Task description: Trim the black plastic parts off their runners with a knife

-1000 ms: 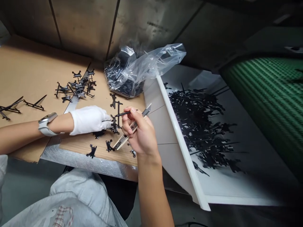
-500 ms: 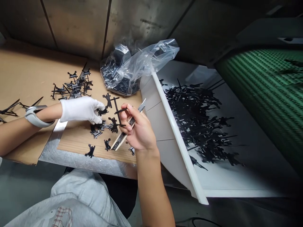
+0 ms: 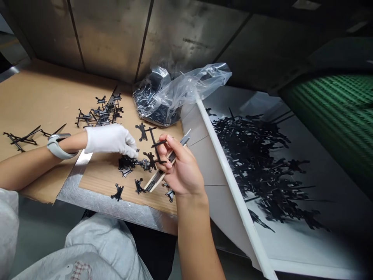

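- Centrally, a bare right hand has its grip closed around a pale utility knife; the palm and fingers cover the knife's middle, leaving both ends showing.
- Thumb and forefinger of that hand also pinch a thin black rod. It crosses a longer black bar; whether the two are joined cannot be told.
- To the left, a white-gloved left hand bends its fingertips down to a small clump of black parts on the desk. The glove hides part of the clump, and whether this grip pinches anything cannot be told.
- Two notched black pieces lie separately nearer the wearer; another, by the right wrist, is partly covered.
- Behind the glove, a tangle of black parts is partly blocked from view.
- Beyond, a clear plastic bag blurs its dark contents with creases and glare.
- Rightward, a white tray holds a heap of black pieces, its far corner lost in shadow.
- Green mesh is cut off at the right edge.
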Motion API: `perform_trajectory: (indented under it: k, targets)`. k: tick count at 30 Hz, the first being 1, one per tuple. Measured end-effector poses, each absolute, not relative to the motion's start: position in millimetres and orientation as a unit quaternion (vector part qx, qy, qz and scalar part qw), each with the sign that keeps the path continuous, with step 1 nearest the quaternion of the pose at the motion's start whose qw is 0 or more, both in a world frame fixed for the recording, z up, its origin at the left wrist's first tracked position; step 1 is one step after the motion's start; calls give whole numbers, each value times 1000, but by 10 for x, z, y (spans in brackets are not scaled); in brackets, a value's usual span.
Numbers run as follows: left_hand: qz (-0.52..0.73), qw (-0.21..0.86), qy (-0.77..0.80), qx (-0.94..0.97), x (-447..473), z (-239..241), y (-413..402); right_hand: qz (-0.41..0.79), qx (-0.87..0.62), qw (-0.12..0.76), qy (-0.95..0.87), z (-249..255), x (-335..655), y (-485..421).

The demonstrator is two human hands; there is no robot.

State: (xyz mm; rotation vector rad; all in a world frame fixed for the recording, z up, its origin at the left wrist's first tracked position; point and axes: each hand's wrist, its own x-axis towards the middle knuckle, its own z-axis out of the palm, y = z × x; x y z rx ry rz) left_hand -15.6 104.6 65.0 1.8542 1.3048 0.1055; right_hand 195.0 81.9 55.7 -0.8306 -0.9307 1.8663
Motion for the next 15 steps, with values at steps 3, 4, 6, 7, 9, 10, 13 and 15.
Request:
perform_trajectory:
  k: [3, 4, 6, 7, 9, 10, 13, 15]
  targets:
    - [33, 402, 543, 737, -131, 666, 1012, 748, -335, 432, -377, 583, 1938, 813]
    - [36, 396, 536, 744, -135, 675, 1007, 747, -336, 432, -377, 592, 1934, 809]
    - [37, 403, 514, 756, -166, 689, 1011, 742, -343, 436, -376, 608, 1932, 801]
    - [42, 424, 499, 754, -188, 692, 1018, 738, -350, 440, -374, 614, 1933, 798]
    - [79, 520, 463, 714, -226, 689, 1030, 729, -364, 449, -366, 617, 1940, 800]
    - [105, 574, 439, 683, -233, 686, 1031, 726, -369, 453, -363, 614, 1941, 802]
    - [205, 682, 365, 600, -164, 670, 998, 722, -372, 463, -354, 579, 1895, 798]
    - [323, 683, 369, 542, -51, 639, 945, 718, -368, 481, -344, 543, 1798, 764]
